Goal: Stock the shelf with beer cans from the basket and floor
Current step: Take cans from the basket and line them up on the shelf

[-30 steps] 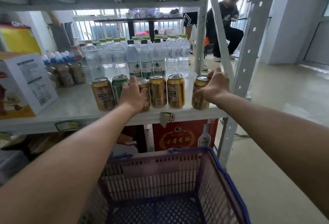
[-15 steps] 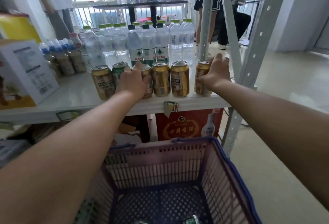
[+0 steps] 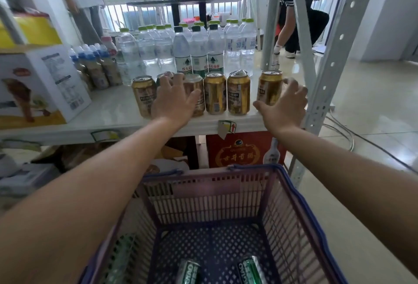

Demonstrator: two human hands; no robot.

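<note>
Now six upright gold beer cans (image 3: pixel 215 93) line the white shelf (image 3: pixel 108 112) front edge. Left hand (image 3: pixel 174 100), right hand (image 3: pixel 283 107): fingers spread wide, gripping nothing. Two green cans (image 3: pixel 251 269) lie in the purple plastic basket (image 3: pixel 291 204).

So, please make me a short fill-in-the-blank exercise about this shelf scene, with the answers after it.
1. The gold beer cans stand in a row near the front edge of the white ____.
2. Two green beer cans lie on the bottom of the purple plastic ____.
3. The gold can standing apart at the row's end is nearest the person's ____ hand.
4. Behind the gold cans stand clear plastic water ____ with green caps.

Missing words: shelf; basket; right; bottles
</note>
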